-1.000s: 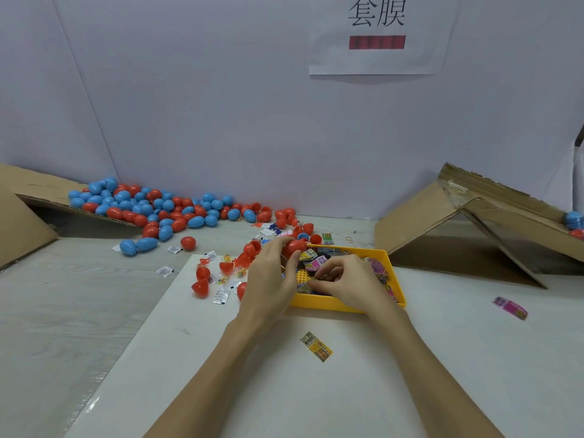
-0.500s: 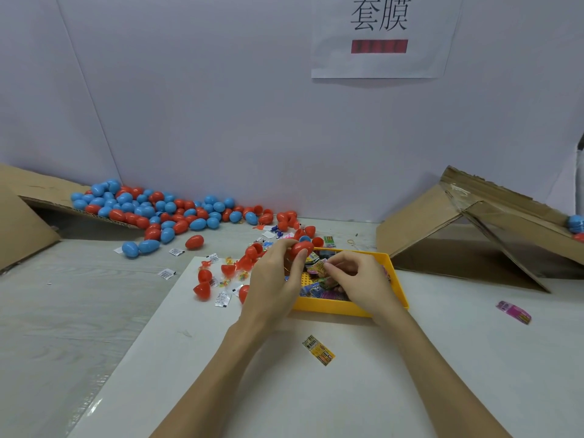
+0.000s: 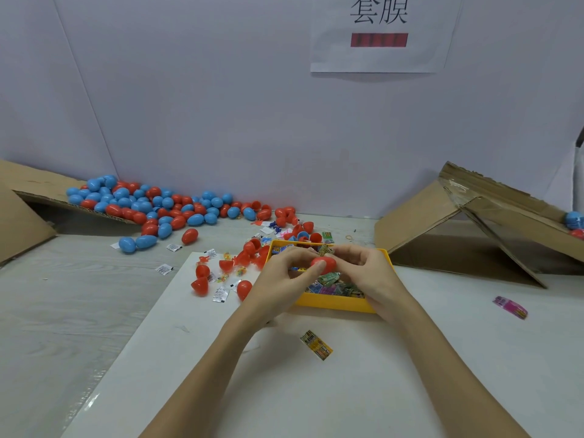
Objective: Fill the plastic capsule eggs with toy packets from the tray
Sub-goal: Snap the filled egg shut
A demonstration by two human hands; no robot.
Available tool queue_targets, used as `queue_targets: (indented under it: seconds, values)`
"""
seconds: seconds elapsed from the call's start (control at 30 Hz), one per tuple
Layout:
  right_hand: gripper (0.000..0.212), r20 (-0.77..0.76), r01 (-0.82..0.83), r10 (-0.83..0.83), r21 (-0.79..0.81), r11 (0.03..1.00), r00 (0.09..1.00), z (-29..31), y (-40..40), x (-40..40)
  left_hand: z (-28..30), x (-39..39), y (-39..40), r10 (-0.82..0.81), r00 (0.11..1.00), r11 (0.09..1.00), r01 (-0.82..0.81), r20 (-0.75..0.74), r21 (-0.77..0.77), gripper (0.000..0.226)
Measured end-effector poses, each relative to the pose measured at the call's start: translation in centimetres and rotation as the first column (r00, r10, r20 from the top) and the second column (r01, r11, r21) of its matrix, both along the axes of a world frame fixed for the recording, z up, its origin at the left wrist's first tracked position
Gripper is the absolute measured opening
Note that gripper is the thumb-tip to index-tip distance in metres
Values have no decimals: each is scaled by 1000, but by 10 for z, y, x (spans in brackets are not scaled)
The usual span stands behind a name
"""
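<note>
Both hands have met over the yellow plastic tray (image 3: 331,303): left hand (image 3: 281,279) and right hand (image 3: 368,273) pinch a red plastic capsule egg (image 3: 325,263); bare white tabletop (image 3: 410,374) lies nearer.

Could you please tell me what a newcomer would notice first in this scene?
Probably the heap of blue and red capsule eggs spilling from cardboard at the far left. Next, the left hand and right hand together holding a red capsule egg over the yellow tray.
</note>
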State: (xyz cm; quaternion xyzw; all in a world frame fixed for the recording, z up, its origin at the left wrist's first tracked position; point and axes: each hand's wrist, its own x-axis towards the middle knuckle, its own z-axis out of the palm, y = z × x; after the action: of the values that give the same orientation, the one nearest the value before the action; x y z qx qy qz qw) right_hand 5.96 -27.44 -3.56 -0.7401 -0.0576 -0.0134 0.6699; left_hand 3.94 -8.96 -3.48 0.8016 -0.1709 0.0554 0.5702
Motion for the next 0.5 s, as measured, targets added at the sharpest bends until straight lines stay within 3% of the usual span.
queue_targets:
  seconds: [0.13, 0.27, 0.4, 0.5]
  values:
    - [18, -46, -38, 44, 115, 993, 998, 3, -2, -1, 2, -1, 4, -4, 999, 994, -1, -51, -114, 24]
    - [18, -102, -116, 164, 370, 922, 981, 8, -8, -1, 8, -2, 7, -152, 966, 886, 38, -211, -463, 22]
    - [28, -48, -269, 293, 280, 922, 955, 9, -11, -4, 13, -5, 5, -412, 861, 715, 103, -298, -692, 38]
    - [37, -54, -248, 278, 317, 915, 959, 9, -12, -4, 14, -5, 5, -450, 828, 645, 42, -334, -763, 45]
